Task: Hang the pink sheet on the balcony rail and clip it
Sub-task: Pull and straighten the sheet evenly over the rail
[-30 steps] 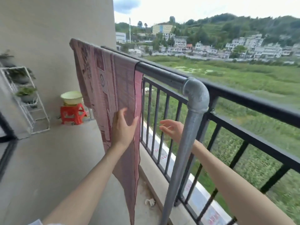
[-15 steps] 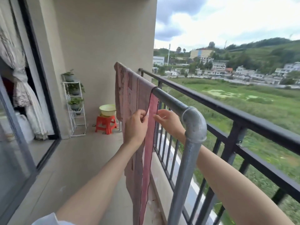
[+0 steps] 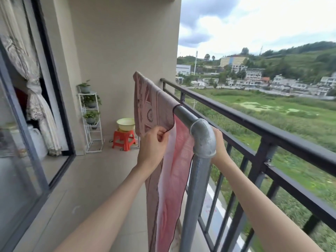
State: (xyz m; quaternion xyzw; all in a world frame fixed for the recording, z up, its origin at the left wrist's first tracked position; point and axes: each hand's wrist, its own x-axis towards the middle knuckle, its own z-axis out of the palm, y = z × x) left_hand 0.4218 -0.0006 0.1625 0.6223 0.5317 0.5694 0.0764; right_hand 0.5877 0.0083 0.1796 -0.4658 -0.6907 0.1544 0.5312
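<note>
Pink sheet (image 3: pixel 154 106) over grey pipe rail (image 3: pixel 183 115), left hand (image 3: pixel 152 144) pinching its edge, right hand (image 3: pixel 221 146) behind elbow joint, grip hidden

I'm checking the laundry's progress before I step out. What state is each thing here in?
pink sheet: draped over the grey pipe rail, no clip visible
left hand: pinching the sheet's edge
right hand: behind the pipe elbow, fingers hidden
yellow basin: upright on red stool

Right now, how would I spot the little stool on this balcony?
Look to the far beige end wall of the balcony. At its foot, right of the white wire plant shelf, stands the small red plastic stool. It alone is red, with a pale yellow basin on top.
</note>
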